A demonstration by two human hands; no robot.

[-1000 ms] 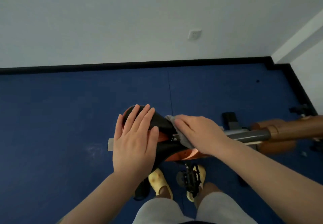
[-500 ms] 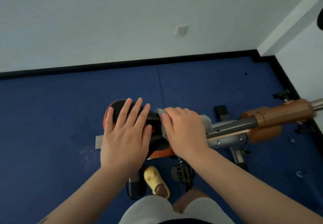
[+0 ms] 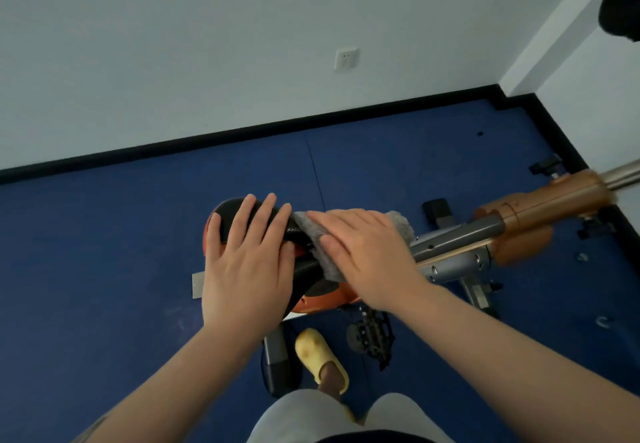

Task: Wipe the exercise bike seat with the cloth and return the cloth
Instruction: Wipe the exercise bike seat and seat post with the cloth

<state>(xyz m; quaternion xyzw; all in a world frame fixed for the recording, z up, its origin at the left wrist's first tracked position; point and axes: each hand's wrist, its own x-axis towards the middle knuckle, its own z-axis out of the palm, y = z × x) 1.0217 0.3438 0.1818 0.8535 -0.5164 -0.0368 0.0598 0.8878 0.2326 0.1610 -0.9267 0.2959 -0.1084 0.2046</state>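
The bike seat (image 3: 304, 262) is black on top with an orange underside, and it sits in the middle of the view. My left hand (image 3: 249, 259) lies flat on its left half, fingers spread, with nothing in it. My right hand (image 3: 363, 252) presses a grey fluffy cloth (image 3: 323, 255) onto the seat's right part. The cloth's edges show beyond my fingers on the left and behind my knuckles. Most of the seat is hidden under both hands.
The bike's grey and brown frame (image 3: 502, 228) runs to the right. A pedal (image 3: 372, 335) and a black post (image 3: 277, 363) are below the seat, beside my yellow slipper (image 3: 320, 359). Blue floor (image 3: 104, 269) lies all around, and white walls with a socket (image 3: 346, 58) stand behind.
My right hand has slid the cloth a little to the left along the seat. The view has tilted and shifted; my left hand stays flat on the seat.
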